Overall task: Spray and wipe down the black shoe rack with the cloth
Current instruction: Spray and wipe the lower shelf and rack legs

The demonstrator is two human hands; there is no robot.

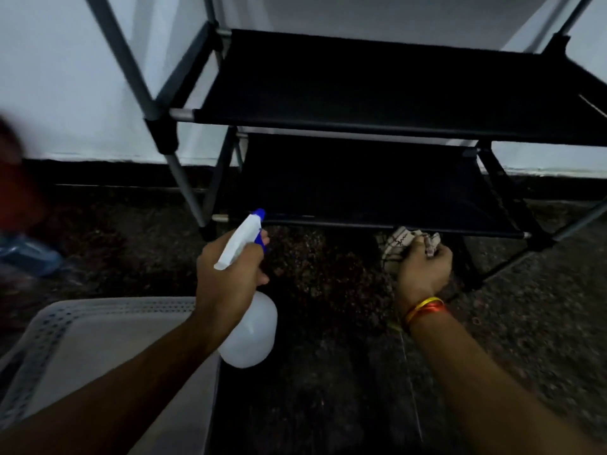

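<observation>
The black shoe rack (377, 83) stands against a white wall, with two black fabric shelves and grey metal poles. My left hand (226, 274) grips a white spray bottle (249, 326) by its neck; the blue nozzle points at the front rail of the lower shelf (361, 185). My right hand (423, 270) holds a crumpled light cloth (400, 243) just below that shelf's front edge, right of centre. A red and yellow band is on the right wrist.
A pale perforated plastic crate or stool (98, 343) sits at the lower left under my left forearm. The floor (328, 290) is dark and speckled. A blurred red shape and a bluish object (29, 254) lie at the far left.
</observation>
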